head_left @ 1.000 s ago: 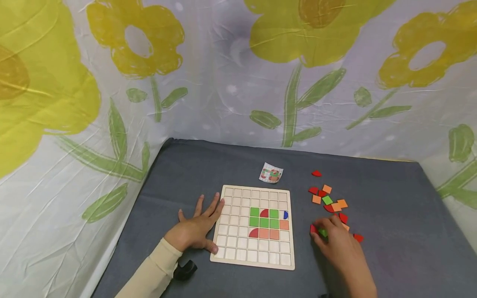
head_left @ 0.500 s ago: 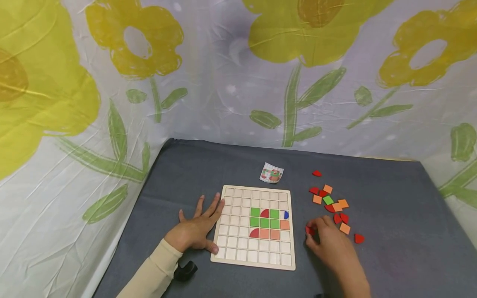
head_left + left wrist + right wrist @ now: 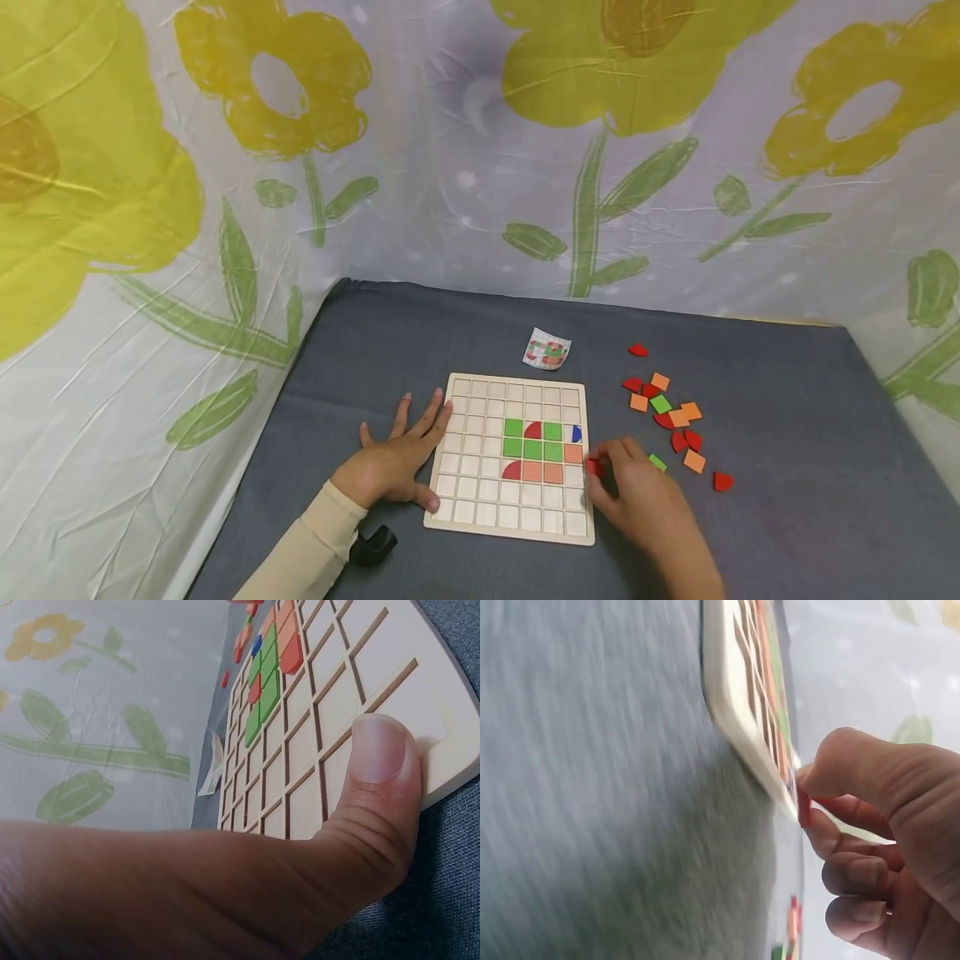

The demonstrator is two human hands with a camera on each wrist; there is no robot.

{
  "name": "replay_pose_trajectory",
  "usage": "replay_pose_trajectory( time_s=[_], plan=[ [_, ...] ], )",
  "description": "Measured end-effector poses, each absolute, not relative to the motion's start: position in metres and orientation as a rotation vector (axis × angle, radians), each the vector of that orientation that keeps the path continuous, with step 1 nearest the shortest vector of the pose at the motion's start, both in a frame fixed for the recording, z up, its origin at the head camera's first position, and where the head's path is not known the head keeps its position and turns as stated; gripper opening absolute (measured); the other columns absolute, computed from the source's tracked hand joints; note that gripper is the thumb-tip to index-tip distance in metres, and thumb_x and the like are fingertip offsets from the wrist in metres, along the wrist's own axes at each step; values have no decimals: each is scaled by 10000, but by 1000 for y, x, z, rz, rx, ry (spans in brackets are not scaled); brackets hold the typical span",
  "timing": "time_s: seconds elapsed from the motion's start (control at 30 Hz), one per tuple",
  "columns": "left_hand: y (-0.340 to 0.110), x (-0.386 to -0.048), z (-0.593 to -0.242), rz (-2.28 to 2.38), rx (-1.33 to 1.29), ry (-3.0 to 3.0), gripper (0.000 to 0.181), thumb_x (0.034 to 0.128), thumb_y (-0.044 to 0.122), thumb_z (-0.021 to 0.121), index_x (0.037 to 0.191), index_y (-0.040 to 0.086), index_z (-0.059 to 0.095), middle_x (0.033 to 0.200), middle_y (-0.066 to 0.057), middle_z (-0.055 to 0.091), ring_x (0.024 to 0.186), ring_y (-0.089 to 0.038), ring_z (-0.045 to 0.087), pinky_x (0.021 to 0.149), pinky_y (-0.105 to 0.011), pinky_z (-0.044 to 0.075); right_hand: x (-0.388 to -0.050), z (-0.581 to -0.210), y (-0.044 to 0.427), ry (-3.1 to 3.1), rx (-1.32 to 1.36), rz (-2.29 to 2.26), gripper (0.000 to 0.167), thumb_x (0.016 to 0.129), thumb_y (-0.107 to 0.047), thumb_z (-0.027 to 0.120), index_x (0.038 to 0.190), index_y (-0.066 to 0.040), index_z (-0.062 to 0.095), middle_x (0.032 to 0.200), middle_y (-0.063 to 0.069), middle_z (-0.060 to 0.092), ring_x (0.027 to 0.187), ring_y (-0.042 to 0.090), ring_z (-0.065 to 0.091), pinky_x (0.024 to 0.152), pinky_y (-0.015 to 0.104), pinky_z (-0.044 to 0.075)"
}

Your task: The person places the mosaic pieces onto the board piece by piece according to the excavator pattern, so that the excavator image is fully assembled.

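A wooden grid board lies on the table, with green and orange squares, two red quarter-circle tiles and a small blue tile in its cells. My left hand rests at its left edge with spread fingers; in the left wrist view the thumb presses on a corner cell. At the board's right edge, my right hand pinches a red tile between thumb and fingers. The right wrist view shows that red tile edge-on, so its full outline is hidden there.
Several loose red, orange and green tiles lie scattered to the right. One green tile sits just behind the right hand. A small printed pattern card lies beyond the board. A black curved object is by the left wrist.
My right hand has moved left from the loose tiles to the board's edge, carrying the red tile. A green tile has come into view behind it. The left hand has stayed in place.
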State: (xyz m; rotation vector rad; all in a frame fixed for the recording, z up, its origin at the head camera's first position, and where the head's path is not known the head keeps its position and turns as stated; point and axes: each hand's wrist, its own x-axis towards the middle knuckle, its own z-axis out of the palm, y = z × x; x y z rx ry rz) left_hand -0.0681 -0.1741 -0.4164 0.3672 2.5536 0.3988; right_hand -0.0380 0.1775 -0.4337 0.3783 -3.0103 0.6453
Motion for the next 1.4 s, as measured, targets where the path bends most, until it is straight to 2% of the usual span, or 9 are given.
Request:
replay_pose_trajectory(
  time_s=[0.33,1.03,1.4],
  plan=[
    [-174,-68,-418,389,364,2551,1405,679,458,958,1725,231,49,1783,1,-117,1608,-447,-146,1031,-939,29,-33,-437,157,-3056,386,643,222,871,-210,832,1029,-168,683,919,-29,556,682,80,466,557,240,420],
    [-174,-68,-418,382,372,2554,1412,668,462,959,1726,222,55,1785,-9,-107,1607,-459,-136,1027,-942,41,-34,-439,152,-3087,369,617,222,874,-230,864,1040,-135,751,931,-20,602,722,94,491,604,268,456],
    [-175,-68,-418,389,375,2553,1405,676,467,951,1725,225,48,1783,-7,-115,1606,-453,-146,1027,-942,41,-34,-439,152,-3098,362,635,199,883,-233,866,1027,-157,751,916,-27,587,720,91,489,593,248,438]
  ],
)
